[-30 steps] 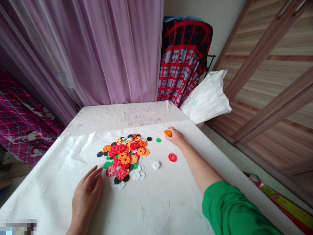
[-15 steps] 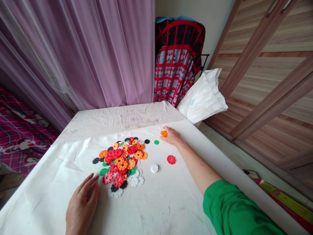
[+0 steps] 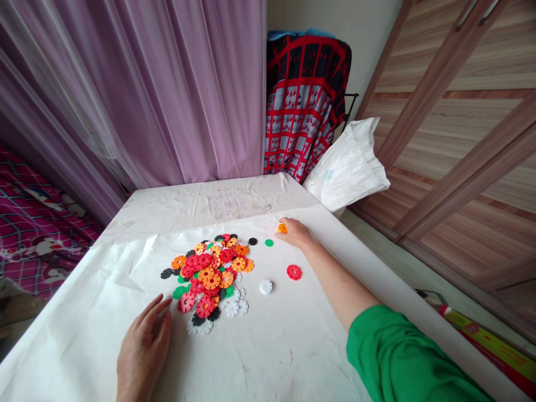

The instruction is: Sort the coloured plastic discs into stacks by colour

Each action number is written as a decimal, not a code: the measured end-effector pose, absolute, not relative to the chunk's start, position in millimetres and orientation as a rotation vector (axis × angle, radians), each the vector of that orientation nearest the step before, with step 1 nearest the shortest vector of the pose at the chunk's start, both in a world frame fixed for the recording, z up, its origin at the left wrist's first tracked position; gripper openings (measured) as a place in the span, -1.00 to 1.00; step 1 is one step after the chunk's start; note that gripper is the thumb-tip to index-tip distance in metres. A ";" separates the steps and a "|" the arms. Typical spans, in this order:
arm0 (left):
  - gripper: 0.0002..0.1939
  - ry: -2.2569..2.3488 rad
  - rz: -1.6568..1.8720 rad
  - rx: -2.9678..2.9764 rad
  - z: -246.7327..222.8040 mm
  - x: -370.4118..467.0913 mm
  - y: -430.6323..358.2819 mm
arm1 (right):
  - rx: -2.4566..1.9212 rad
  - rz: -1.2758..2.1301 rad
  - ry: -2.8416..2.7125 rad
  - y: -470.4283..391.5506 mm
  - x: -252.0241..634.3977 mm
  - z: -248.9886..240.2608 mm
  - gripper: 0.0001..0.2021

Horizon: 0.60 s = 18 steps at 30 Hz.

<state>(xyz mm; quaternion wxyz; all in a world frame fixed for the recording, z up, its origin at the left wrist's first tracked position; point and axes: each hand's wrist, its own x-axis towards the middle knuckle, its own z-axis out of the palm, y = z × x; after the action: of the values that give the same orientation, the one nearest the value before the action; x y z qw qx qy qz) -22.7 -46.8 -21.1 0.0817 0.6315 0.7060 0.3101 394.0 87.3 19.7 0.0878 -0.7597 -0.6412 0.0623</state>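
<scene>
My right hand [image 3: 294,232] reaches out to the far right part of the table, its fingers around an orange notched plastic disc [image 3: 282,228]. Near it lie a green disc [image 3: 268,243], a black disc [image 3: 253,242] and a red disc [image 3: 294,272]. A white disc [image 3: 266,287], looking like a short stack, sits closer to me. My left hand [image 3: 144,343] rests on the cloth with its fingers apart and nothing in them. Just right of its fingertips is a mixed pile of notched discs [image 3: 206,273] in red, orange, black, green and white.
A white cloth [image 3: 268,357] covers the table. Beyond its far right corner stands a white plastic bag [image 3: 347,167], before a chair draped in red checked fabric [image 3: 297,111]. A purple curtain [image 3: 188,89] hangs behind, and a wooden wardrobe [image 3: 460,139] is at the right.
The view has shifted very slightly. My right hand stays at nearly the same spot with the orange disc, and my left hand has hardly moved.
</scene>
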 end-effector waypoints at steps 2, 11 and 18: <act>-0.56 2.113 0.929 1.893 -21.1 -23.0 -46.4 | -2.263 0.187 -1.908 85.6 395.3 18.5 -0.45; -0.50 2.103 0.888 1.892 -24.8 -26.2 -45.1 | -2.304 0.126 -1.856 90.4 401.3 7.9 -0.50; -0.48 2.108 0.889 1.885 -29.6 -29.0 -45.5 | -2.344 0.051 -1.739 108.8 420.4 -1.6 -0.51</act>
<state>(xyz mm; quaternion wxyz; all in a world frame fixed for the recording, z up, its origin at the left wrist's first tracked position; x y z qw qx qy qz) -29.0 -45.5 -29.6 0.0883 0.6335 0.7083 0.2988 420.4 108.8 -1.6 0.1110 -0.7979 -0.5922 0.0174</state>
